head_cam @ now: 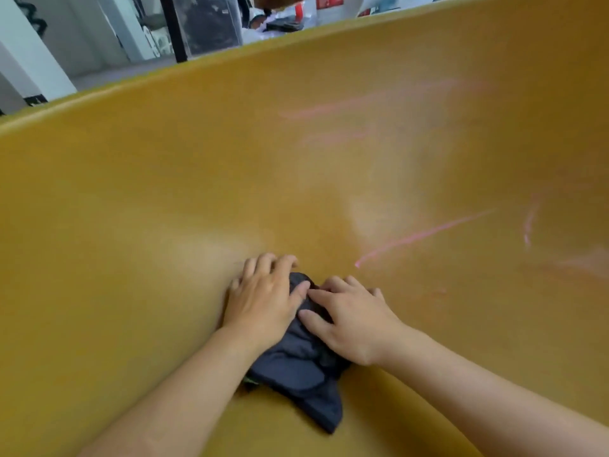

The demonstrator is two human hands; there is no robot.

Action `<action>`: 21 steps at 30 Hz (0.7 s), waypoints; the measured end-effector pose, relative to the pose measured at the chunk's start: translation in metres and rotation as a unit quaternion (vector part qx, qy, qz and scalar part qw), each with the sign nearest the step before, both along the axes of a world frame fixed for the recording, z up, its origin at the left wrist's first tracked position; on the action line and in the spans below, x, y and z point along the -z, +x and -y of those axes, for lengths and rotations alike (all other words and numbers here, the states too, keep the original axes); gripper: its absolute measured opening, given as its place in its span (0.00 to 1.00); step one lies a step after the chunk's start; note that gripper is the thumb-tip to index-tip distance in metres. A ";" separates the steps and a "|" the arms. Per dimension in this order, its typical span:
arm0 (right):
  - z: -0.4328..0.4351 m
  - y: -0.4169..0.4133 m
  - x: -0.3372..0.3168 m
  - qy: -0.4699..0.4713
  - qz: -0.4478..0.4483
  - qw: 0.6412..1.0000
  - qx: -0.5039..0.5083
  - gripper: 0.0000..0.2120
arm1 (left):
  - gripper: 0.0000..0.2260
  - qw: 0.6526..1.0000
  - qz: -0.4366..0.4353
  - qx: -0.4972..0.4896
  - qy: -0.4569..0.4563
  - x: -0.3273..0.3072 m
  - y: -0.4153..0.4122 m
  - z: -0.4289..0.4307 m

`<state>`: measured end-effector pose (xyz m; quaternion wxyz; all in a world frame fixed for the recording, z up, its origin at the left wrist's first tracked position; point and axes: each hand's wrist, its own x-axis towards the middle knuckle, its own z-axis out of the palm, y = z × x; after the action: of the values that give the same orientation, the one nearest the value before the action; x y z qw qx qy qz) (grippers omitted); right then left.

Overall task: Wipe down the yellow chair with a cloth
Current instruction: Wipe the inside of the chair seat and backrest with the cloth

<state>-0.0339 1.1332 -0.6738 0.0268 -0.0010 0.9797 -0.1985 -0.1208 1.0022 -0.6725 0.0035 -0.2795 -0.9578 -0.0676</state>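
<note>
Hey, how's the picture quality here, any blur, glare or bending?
Head view: soft overall, fine detail smeared; the wide lens bows the chair rim into a curve; pale sheen patches on the seat, no hard glare; the left hand and right hand pressing the dark cloth are readable but not crisp; background clutter is blurry.

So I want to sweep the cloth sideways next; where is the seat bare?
Bare yellow chair lies left of the left hand and right of the right hand, toward the pink streak. Only the middle is crowded, under the cloth.
</note>
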 end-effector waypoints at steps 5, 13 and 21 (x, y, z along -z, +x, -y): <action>-0.025 0.026 -0.023 0.024 0.061 0.998 -0.015 0.21 | 0.07 0.994 -0.041 0.089 -0.056 -0.027 0.054 -0.026; -0.062 0.065 -0.027 0.101 0.167 0.969 -0.150 0.12 | 0.35 0.968 0.086 0.101 -0.211 -0.019 0.109 -0.032; -0.126 0.060 -0.047 0.171 0.206 0.961 -0.069 0.15 | 0.37 0.977 0.121 0.147 -0.093 0.005 0.069 -0.075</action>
<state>0.0257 1.2597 -0.6266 0.2413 -0.0227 0.9700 -0.0214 -0.0513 1.0768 -0.6780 -0.1486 -0.4057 -0.9018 -0.0116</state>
